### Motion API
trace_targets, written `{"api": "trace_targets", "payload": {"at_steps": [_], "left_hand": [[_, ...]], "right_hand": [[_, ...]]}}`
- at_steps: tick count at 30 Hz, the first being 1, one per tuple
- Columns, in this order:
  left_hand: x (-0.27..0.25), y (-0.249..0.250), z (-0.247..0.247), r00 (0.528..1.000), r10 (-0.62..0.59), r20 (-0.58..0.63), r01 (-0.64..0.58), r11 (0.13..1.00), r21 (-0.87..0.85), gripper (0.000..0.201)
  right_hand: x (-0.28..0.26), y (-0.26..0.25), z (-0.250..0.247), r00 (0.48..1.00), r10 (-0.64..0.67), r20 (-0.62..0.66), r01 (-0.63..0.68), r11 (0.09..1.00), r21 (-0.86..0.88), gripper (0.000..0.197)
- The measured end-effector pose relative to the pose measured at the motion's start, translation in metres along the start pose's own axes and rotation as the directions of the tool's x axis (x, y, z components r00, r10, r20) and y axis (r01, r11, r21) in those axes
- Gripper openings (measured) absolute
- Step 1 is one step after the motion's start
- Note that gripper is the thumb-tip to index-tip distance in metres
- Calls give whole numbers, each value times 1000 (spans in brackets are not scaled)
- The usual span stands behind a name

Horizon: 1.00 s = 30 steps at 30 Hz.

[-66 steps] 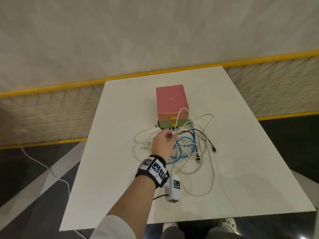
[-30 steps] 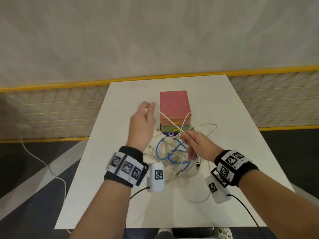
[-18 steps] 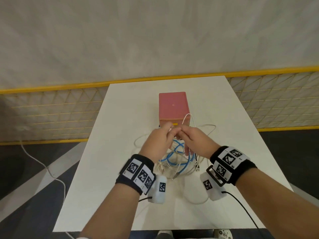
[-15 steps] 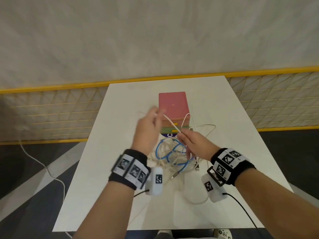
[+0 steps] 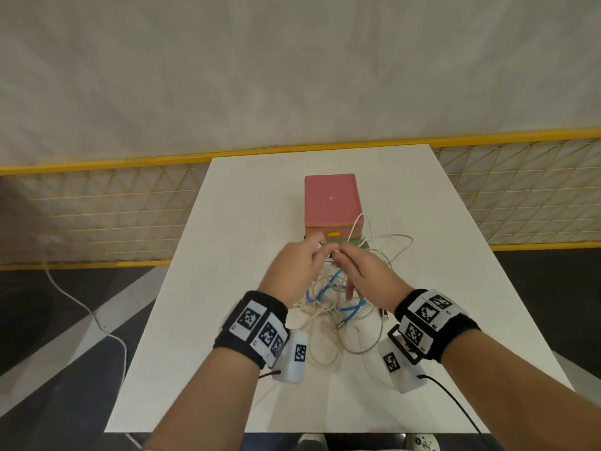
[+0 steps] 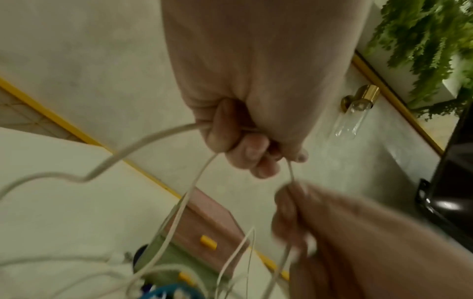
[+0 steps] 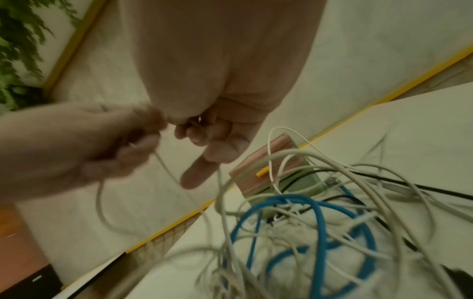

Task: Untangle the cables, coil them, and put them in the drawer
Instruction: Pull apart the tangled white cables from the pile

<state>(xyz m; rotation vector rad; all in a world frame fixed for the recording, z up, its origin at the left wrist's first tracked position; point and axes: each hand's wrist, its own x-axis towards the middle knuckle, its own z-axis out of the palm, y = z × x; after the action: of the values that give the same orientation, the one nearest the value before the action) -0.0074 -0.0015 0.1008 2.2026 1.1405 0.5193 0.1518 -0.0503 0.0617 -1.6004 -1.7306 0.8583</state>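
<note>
A tangle of white, blue and black cables point(image 5: 338, 307) lies on the white table point(image 5: 227, 288) just in front of a small drawer box point(image 5: 331, 203) with a pink top and yellow handles. Both hands are raised over the tangle and meet close together. My left hand point(image 5: 309, 255) grips loops of a thin white cable point(image 6: 143, 145) in its curled fingers. My right hand point(image 5: 344, 258) pinches the same white cable point(image 6: 290, 172) a short way off, with one finger pointing down. The blue cable point(image 7: 317, 218) stays in the heap below.
The drawer box point(image 7: 276, 174) stands mid-table, its drawers closed. A yellow mesh fence point(image 5: 97, 206) runs behind the table. A loose white cord point(image 5: 97, 320) lies on the floor at the left. Bare tabletop lies left and right of the tangle.
The left hand had drawn the white cable up and to the left, away from the right hand. It has now come back, and both hands meet again over the tangle.
</note>
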Motion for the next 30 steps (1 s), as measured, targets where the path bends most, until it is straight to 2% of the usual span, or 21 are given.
{"api": "trace_targets", "payload": {"at_steps": [2, 4, 5, 6, 8, 9, 11, 13, 14, 15, 17, 19, 21, 22, 23, 24, 26, 27, 29, 30], "left_hand": [[6, 1, -20, 976, 4, -219, -23, 996, -87, 24], [14, -2, -46, 880, -43, -473, -36, 987, -157, 22], [16, -5, -57, 841, -61, -537, -28, 987, -157, 22], [16, -8, -64, 833, -68, -549, -8, 991, -135, 20], [13, -7, -62, 879, -43, -475, 24, 999, -47, 23], [10, -5, -54, 921, -14, -389, 21, 1000, 12, 33], [2, 3, -32, 990, 28, -142, -16, 996, 89, 46], [-2, 5, -7, 996, 32, 82, -42, 991, 126, 44], [-4, 5, 2, 989, 19, 144, -38, 991, 131, 37], [-4, 4, 8, 985, 5, 171, -26, 992, 121, 29], [-2, 2, 8, 992, -5, 126, -7, 995, 96, 26], [4, -1, -4, 999, -19, -39, 20, 999, 45, 26], [10, -3, -22, 974, -42, -221, 40, 999, -16, 22], [11, -4, -29, 965, -44, -257, 37, 999, -35, 19], [11, -5, -33, 971, -40, -236, 28, 998, -51, 15], [9, -3, -33, 986, -26, -165, 17, 998, -55, 18], [2, 4, -21, 999, 34, 27, -35, 999, 33, 39], [-2, 6, -13, 992, 50, 115, -61, 994, 96, 42], [-5, 6, 1, 975, 37, 218, -74, 984, 163, 32], [-4, 5, 4, 974, 23, 224, -60, 986, 158, 31]], "right_hand": [[-4, 13, 5, 995, 84, 55, -87, 995, 42, 27], [-13, 25, 12, 978, 186, 97, -194, 978, 72, 29], [-17, 29, 15, 972, 213, 95, -222, 970, 97, 29], [-19, 30, 15, 972, 222, 81, -230, 968, 105, 30], [-17, 26, 13, 978, 203, 41, -206, 976, 75, 31], [-14, 22, 11, 982, 186, 29, -188, 980, 62, 30], [-9, 13, 7, 989, 145, 19, -146, 988, 41, 26], [-6, 6, 4, 995, 101, 1, -101, 995, 23, 22], [-6, 4, 2, 997, 78, -6, -78, 997, 24, 21], [-6, 2, 1, 998, 60, -10, -60, 998, 32, 20], [-9, 2, 2, 998, 67, -9, -67, 997, 24, 22], [-14, 12, 4, 990, 138, 19, -138, 990, 24, 26], [-21, 23, 8, 979, 199, 45, -200, 980, 15, 27], [-24, 26, 8, 978, 203, 44, -203, 979, 13, 26], [-26, 27, 9, 981, 189, 37, -189, 982, 11, 26], [-27, 25, 8, 986, 166, 24, -166, 986, 6, 26], [-24, 20, 7, 995, 104, -5, -104, 995, -1, 26], [-22, 16, 7, 997, 70, -14, -70, 998, -7, 25], [-19, 12, 6, 1000, 18, -21, -19, 999, -29, 22], [-19, 12, 6, 1000, 6, -24, -7, 999, -36, 22]]}}
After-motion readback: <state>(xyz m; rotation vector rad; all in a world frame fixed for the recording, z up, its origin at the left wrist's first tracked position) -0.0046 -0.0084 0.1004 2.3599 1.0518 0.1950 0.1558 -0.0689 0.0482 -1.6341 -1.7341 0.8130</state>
